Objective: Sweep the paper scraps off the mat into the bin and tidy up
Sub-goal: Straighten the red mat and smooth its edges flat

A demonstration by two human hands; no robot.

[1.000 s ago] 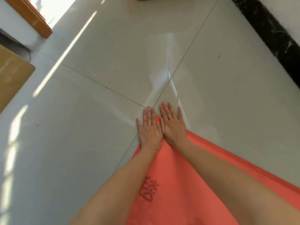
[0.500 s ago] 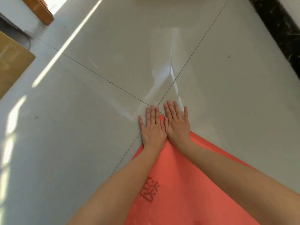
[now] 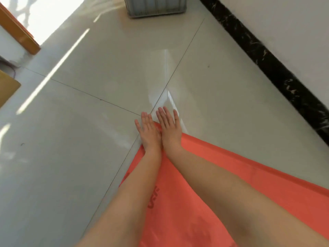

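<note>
The flat coral-red rubber mat (image 3: 204, 202) lies on the glossy pale tiled floor (image 3: 89, 148), one corner pointing up the frame. On that corner the left hand (image 3: 149, 133) lies flat, fingers spread and holding nothing; touching it, the right hand (image 3: 170, 131) lies the same. Well beyond the corner stands a grey ribbed plastic bin (image 3: 156, 6). No paper scraps show. Pressing evenly with both palms should seat the corner flat without creasing.
</note>
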